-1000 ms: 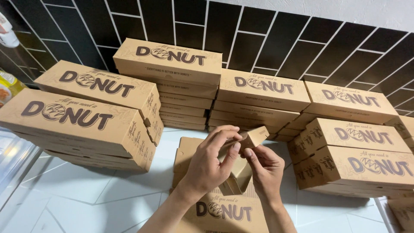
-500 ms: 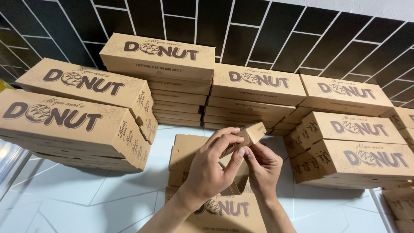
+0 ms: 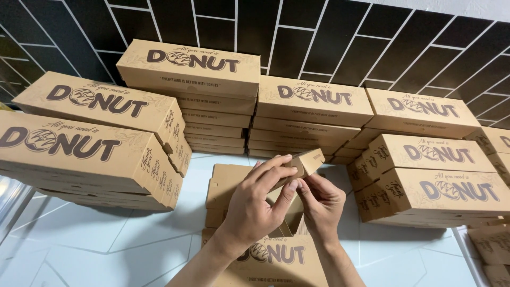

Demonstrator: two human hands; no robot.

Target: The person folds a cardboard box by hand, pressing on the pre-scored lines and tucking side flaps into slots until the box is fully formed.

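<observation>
Stacks of closed brown boxes ring the half-folded box, which lies on the white counter directly below the hands. Left hand curls over its raised end flap, fingers together and thumb pinching the flap's lower edge; right hand sits just right of the flap, fingertips pressed to its underside. Judgement: fold goes cleanest with one hand bracing the crease while the other tucks the flap square into the wall.
</observation>
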